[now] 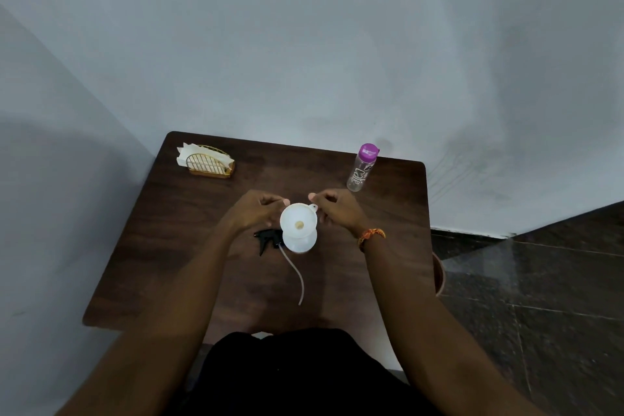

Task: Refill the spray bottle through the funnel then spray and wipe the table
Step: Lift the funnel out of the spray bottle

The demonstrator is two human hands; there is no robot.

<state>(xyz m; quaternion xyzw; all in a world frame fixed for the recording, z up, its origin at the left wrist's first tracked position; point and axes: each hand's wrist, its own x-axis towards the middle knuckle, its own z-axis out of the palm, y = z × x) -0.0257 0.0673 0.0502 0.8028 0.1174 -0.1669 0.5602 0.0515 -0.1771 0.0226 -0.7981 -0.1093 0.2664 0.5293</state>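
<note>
Both our forearms reach to the white plastic funnel (pixel 298 220) seated in the translucent white spray bottle (pixel 300 240) mid-table: left hand (pixel 256 209) and right hand (pixel 337 209) pinch its rim; careless tilting could topple both.

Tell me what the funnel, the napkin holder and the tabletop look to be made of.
Funnel: likely plastic, white, matte, slightly translucent. Napkin holder: thin gold-coloured wire, probably metal, on a brownish base. Table: dark wood or wood-look laminate, grain streaks visible, low sheen.
</note>
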